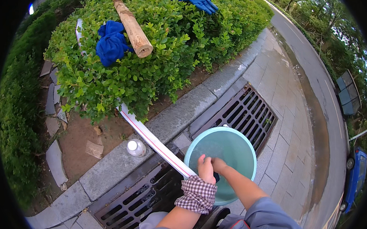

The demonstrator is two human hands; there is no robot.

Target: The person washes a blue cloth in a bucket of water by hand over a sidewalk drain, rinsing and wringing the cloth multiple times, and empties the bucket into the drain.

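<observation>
Over a pale green plastic bucket (251,151), my left hand (206,169) and my right hand (219,165) meet, their fingers touching. Whether anything is between them is hidden; a small dark thing shows just under my left wrist. A checked cloth sleeve cover (196,193) is bunched around my left forearm. The inside of the bucket looks wet or filled with water. A white flat hose (155,138) with a red stripe runs from under the hedge to the bucket's left side, where its end is hidden. Left of the hose, a clear plastic bottle with a white cap (136,148) stands on the stone kerb.
Iron drain grates (247,104) lie beside and under the bucket. On the hedge (157,78) rest a blue cloth (111,45), a wooden log (133,30) and blue work gloves (197,0). Broken stone slabs (55,161) lie at left. A blue vehicle (356,177) stands by the road.
</observation>
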